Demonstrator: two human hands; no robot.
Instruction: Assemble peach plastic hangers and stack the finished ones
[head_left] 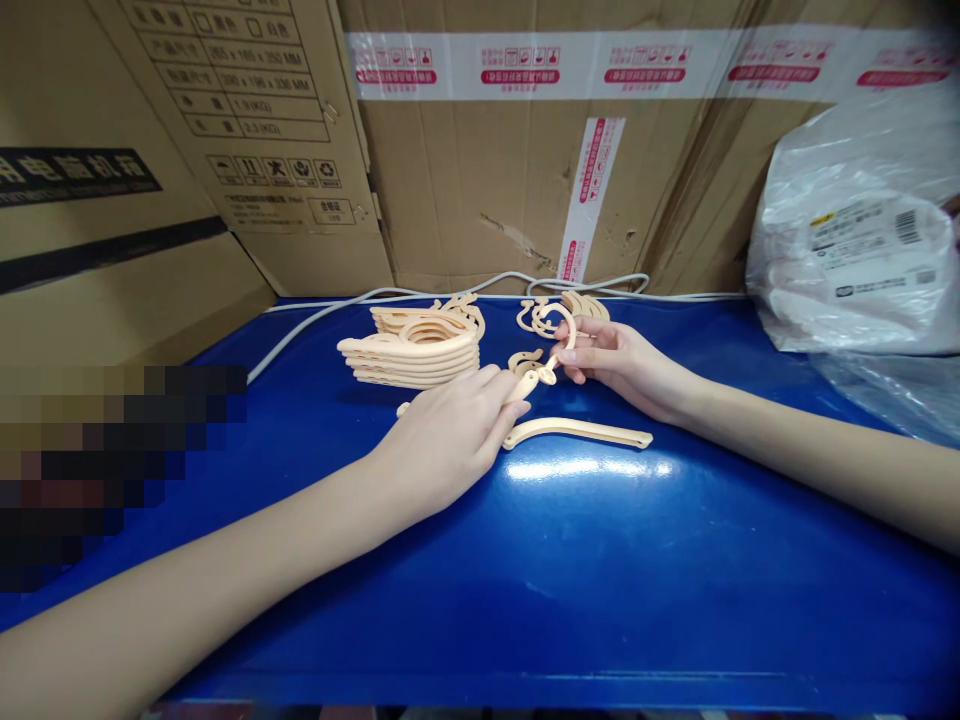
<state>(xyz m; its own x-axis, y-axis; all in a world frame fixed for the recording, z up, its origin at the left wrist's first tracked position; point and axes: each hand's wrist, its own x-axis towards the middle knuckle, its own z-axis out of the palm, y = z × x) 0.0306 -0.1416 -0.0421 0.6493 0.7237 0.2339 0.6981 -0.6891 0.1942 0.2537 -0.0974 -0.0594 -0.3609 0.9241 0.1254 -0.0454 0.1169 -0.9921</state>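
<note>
My left hand (442, 435) is closed around a beige plastic hanger arm (526, 384). Most of that arm is hidden under the hand; its rounded end with a hole pokes out past the fingertips. Pinched between the thumb and fingers of my right hand (634, 368) is a beige hanger hook (574, 326), curve upward. The hook's round base is right at the end of the hanger arm; I cannot tell whether they are joined. Another hanger arm (581, 429) lies on the table just in front of both hands.
A stack of beige hanger pieces (412, 367) stands behind my left hand. Loose hooks (527, 318) and curved pieces (592, 303) lie at the back. A white cable (300, 335) runs along cardboard boxes (480, 180). Plastic-wrapped packages (862, 260) sit right on the blue table (600, 590).
</note>
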